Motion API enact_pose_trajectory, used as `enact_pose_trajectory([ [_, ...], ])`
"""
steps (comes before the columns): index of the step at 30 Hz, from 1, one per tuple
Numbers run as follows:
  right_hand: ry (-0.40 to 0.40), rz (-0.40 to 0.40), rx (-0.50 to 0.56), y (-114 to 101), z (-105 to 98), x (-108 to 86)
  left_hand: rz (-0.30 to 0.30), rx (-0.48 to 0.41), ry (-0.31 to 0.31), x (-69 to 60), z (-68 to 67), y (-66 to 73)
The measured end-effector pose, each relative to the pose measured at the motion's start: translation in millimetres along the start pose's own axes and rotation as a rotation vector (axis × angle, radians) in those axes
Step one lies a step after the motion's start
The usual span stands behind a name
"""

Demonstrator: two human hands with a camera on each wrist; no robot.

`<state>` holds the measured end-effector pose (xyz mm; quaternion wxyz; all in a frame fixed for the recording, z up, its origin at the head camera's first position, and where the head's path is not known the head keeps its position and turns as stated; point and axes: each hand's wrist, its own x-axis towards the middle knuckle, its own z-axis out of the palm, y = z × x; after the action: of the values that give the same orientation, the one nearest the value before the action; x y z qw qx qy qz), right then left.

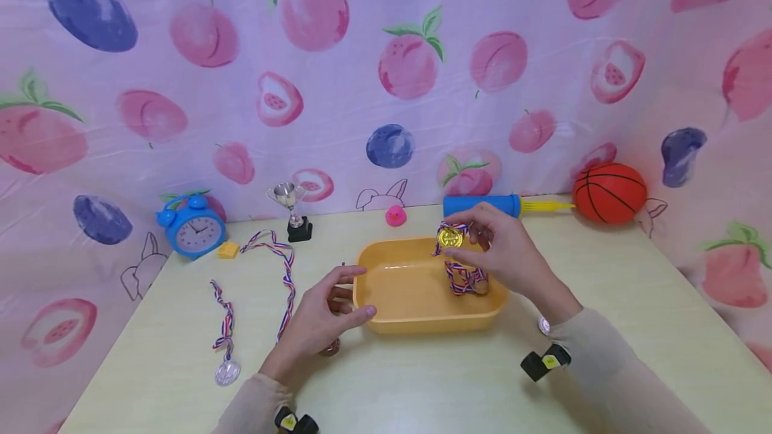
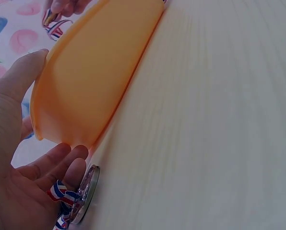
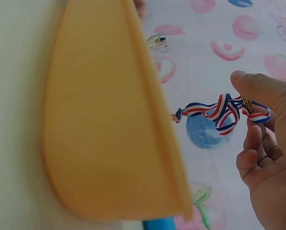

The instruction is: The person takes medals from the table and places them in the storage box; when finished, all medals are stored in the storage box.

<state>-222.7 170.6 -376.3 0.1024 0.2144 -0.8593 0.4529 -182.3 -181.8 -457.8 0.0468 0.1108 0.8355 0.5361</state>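
My left hand (image 1: pixel 319 320) holds the left end of a yellow tray (image 1: pixel 422 325), thumb over the rim and fingers at its outer wall. My right hand (image 1: pixel 512 253) pinches a gold medal (image 1: pixel 449 238) with a bunched striped ribbon (image 3: pixel 224 112) above the tray's back right. Another medal (image 1: pixel 480 284) lies with its tangled ribbon (image 1: pixel 461 278) inside the tray at the right. Beside my left hand (image 2: pixel 28 182), a medal (image 2: pixel 86 194) with striped ribbon stands out below the tray's end (image 2: pixel 66 127) in the left wrist view.
On the left lie a silver medal (image 1: pixel 227 372) and a long ribbon (image 1: pixel 289 280). Along the back are a blue clock (image 1: pixel 196 228), yellow block (image 1: pixel 228 250), trophy (image 1: pixel 291 203), pink toy (image 1: pixel 395 215), blue pump (image 1: pixel 482 205) and basketball (image 1: pixel 609 193). Another medal (image 1: pixel 544 325) lies near my right wrist.
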Motion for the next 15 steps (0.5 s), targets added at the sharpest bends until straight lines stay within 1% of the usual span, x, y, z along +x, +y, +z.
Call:
enact_pose_trajectory([
  [2,-0.014,0.016,-0.009,5,2,-4.1,0.000,-0.001,0.001,0.0,0.1,0.5],
  [6,-0.047,0.022,-0.027,13,5,-11.6,0.006,-0.008,-0.005,0.5,0.3,0.2],
  [15,-0.101,-0.028,-0.076,25,10,-22.9,0.005,-0.001,-0.001,0.7,0.2,-0.5],
])
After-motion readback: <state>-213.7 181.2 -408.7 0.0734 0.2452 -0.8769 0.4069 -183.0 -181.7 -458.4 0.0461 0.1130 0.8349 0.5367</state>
